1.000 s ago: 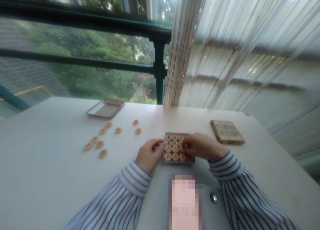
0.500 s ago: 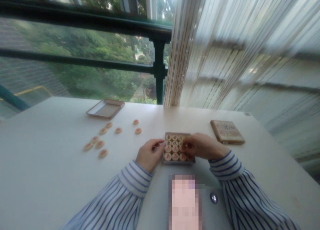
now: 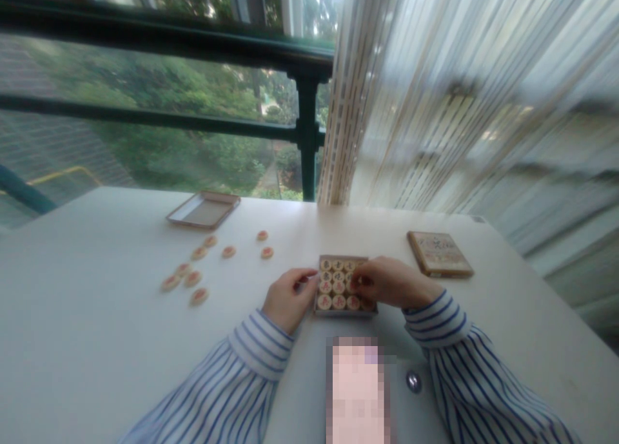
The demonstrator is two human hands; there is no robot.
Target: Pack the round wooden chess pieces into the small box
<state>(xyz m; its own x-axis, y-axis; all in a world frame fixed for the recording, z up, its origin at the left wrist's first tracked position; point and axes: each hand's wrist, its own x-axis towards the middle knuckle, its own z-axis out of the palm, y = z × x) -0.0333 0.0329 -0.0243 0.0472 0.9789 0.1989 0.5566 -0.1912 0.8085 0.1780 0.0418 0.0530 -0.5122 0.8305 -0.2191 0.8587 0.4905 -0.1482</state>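
Note:
An open box (image 3: 346,314) in front of me is packed with rows of round xiangqi pieces (image 3: 338,283), some with black characters and some with red. At its left wall, my left hand (image 3: 291,296) has thumb and fingers closed against the edge, steadying it. My right hand (image 3: 387,279) reaches over the box's right side, fingertips pinched together on a piece among the rows. That hand covers the right-hand pieces, so the held one is mostly hidden. Several loose red-marked pieces (image 3: 193,278) lie on the table to the left.
On the white table (image 3: 97,341), a shallow box lid (image 3: 206,211) rests at the back left. A flat patterned box (image 3: 440,254) lies at the right. A small shiny oval object (image 3: 414,381) is near my right sleeve. Beyond are a green railing (image 3: 307,128) and a string curtain (image 3: 341,141).

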